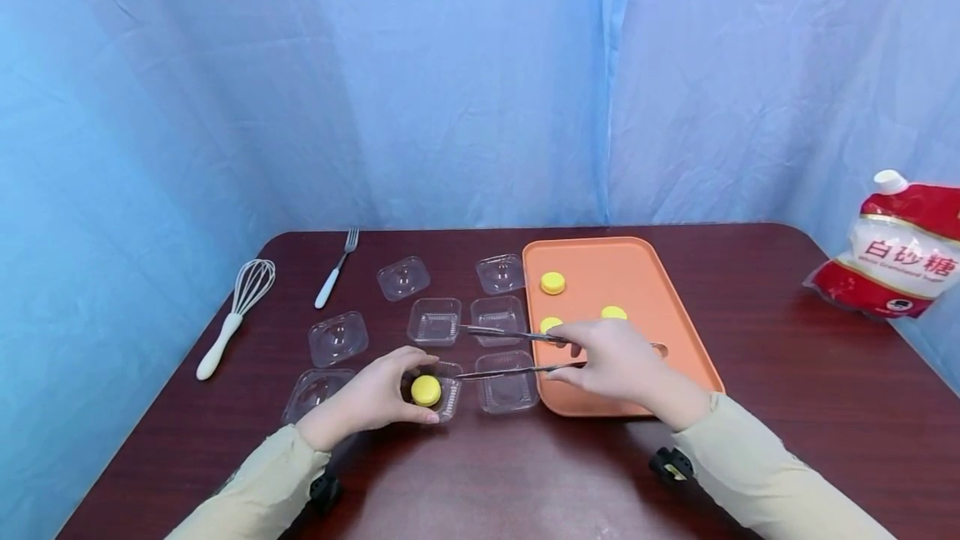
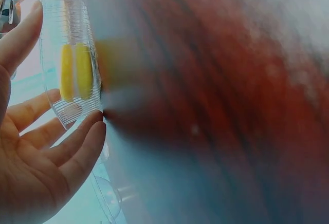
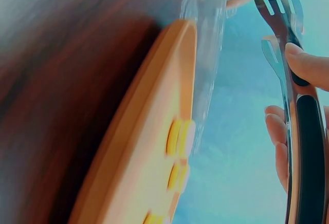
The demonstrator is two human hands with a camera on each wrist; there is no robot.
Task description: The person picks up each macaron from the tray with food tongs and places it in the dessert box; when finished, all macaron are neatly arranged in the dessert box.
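Observation:
My left hand (image 1: 375,394) holds a small clear plastic container (image 1: 451,403) on the table, fingers at its far side and thumb at its near side. One yellow macaron (image 1: 425,391) lies in it; the left wrist view shows the macaron's two shells (image 2: 84,72) through the ribbed wall. In my right hand (image 1: 618,361) are metal tongs (image 1: 498,372) with dark grips (image 3: 311,152). Their arms are spread, nothing between them, and their tips point left toward the containers. Beneath the right hand is an orange tray (image 1: 600,265) with three visible yellow macarons (image 1: 552,282).
Three more clear containers (image 1: 435,322) stand beside the held one. Several clear lids (image 1: 403,278) lie behind and left of them. Farther left are a fork (image 1: 336,270) and a whisk (image 1: 232,319). A sugar bag (image 1: 896,248) stands at the right edge.

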